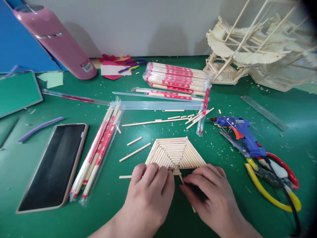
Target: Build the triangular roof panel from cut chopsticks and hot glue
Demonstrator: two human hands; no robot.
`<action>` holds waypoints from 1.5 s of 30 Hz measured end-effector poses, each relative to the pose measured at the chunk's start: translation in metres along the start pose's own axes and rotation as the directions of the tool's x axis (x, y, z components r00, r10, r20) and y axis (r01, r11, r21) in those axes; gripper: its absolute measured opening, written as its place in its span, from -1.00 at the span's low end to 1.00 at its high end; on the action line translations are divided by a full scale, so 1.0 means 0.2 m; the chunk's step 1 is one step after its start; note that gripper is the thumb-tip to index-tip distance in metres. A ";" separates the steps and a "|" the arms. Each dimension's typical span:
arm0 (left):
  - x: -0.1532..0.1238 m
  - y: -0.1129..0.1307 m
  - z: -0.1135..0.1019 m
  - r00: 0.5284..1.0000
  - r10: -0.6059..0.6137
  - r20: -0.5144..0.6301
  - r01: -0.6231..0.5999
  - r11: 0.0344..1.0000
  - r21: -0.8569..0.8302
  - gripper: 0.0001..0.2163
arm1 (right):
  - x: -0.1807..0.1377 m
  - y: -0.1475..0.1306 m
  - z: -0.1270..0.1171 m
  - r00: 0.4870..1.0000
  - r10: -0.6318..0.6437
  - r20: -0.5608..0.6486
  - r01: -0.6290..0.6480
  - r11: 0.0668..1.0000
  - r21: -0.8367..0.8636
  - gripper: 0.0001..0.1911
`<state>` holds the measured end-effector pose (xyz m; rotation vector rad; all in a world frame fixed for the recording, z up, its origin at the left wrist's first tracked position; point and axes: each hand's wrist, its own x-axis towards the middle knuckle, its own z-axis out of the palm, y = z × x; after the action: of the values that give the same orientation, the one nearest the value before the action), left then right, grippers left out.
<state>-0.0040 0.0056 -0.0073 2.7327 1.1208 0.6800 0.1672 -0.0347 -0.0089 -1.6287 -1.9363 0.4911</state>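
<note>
A fan-shaped panel of wooden sticks (175,150) lies on the green table, its rows stepping in toward a small centre. My left hand (150,193) is closed over the panel's near left edge, the fingers curled and their tips hidden. On the other side my right hand (210,191) pinches a thin wooden stick (181,178) between thumb and forefinger, just below the centre. One end of that stick is near the panel; the other shows beneath the thumb. A short stick (125,177) pokes out left of my left hand, and two loose sticks (135,152) lie farther up.
Right are a blue glue gun (237,129) and pliers with red and yellow handles (272,195). Left are a phone (53,168) and wrapped chopsticks (100,148). Behind lie a chopstick bundle (177,77), glue sticks (160,105), a pink bottle (56,39) and a stick-built model (247,49).
</note>
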 end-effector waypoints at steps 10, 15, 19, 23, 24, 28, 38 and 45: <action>0.00 0.00 -0.01 1.000 0.012 -0.013 -0.012 1.000 -0.005 -0.71 | -0.01 0.00 0.00 1.000 0.005 0.009 -0.005 1.000 -0.008 -0.94; 0.02 0.00 -0.02 1.000 0.014 0.014 -0.013 1.000 -0.009 -0.69 | 0.00 0.01 0.00 1.000 -0.006 0.002 0.006 1.000 -0.011 -0.93; 0.02 0.01 -0.02 1.000 0.013 0.025 -0.013 1.000 -0.012 -0.70 | -0.01 0.01 0.01 1.000 -0.007 -0.013 0.007 1.000 -0.007 -0.91; 0.01 0.00 -0.01 1.000 0.006 0.020 -0.006 1.000 -0.011 -0.74 | -0.02 0.01 0.01 0.999 -0.014 -0.034 0.014 1.000 -0.014 -0.84; 0.01 0.00 0.00 1.000 0.007 0.018 -0.007 1.000 -0.011 -0.75 | -0.02 0.01 0.01 0.999 -0.028 -0.031 0.028 0.999 -0.021 -0.80; -0.01 0.00 0.01 1.000 0.010 0.013 -0.010 1.000 -0.009 -0.78 | -0.03 0.02 0.01 0.998 -0.063 0.013 0.064 0.996 -0.067 -0.70; -0.02 -0.01 0.02 0.999 -0.011 0.053 0.013 0.999 -0.035 -0.82 | -0.02 0.02 0.01 0.998 -0.055 0.021 0.056 0.997 -0.060 -0.78; -0.02 -0.02 0.01 0.997 -0.053 0.059 0.061 0.988 -0.139 -0.83 | -0.02 0.01 0.00 0.997 -0.068 0.021 0.069 0.996 -0.059 -0.79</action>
<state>-0.0079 0.0058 -0.0107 2.5759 1.0904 0.6454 0.1704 -0.0384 -0.0109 -1.5930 -2.0315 0.4267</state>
